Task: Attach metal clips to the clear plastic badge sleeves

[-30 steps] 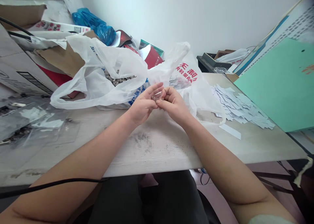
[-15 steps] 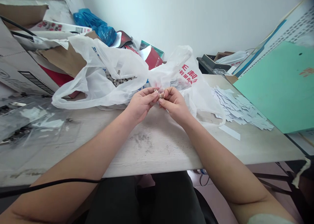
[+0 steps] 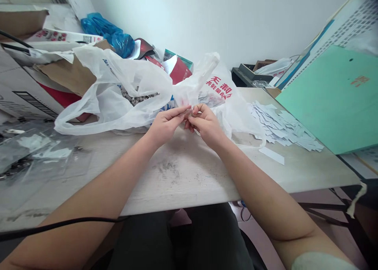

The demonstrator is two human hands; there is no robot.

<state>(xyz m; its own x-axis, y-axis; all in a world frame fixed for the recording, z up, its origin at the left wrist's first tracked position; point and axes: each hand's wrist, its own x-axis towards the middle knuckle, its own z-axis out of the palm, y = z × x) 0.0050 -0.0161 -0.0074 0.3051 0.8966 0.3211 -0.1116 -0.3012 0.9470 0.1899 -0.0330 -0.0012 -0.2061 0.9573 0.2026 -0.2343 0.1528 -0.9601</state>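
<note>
My left hand (image 3: 165, 125) and my right hand (image 3: 206, 124) meet over the table, fingertips together. Between them is a small shiny metal piece (image 3: 189, 113), mostly covered by fingers, its exact kind too small to make out. Thumb and forefinger of the right hand pinch it; the left fingers press together straight against it from the other side. Just behind the left hand lies an open white plastic bag (image 3: 97, 116) with many small metal parts (image 3: 138, 98) inside. Behind the right hand, a second white bag (image 3: 239, 112) with red print holds something greyish seen through its side.
Small white paper slips (image 3: 274, 124) lie heaped at right, beside a green board (image 3: 327, 100). Clear plastic bags (image 3: 50, 155) with dark parts are at left, near a carton (image 3: 26, 92). A black cable (image 3: 65, 223) crosses my left forearm. Dark grit (image 3: 168, 169) marks the table (image 3: 189, 191).
The view has shifted slightly, so things sit further left. My left fingers have straightened and drawn closer to the right fingertips, covering more of the metal piece.
</note>
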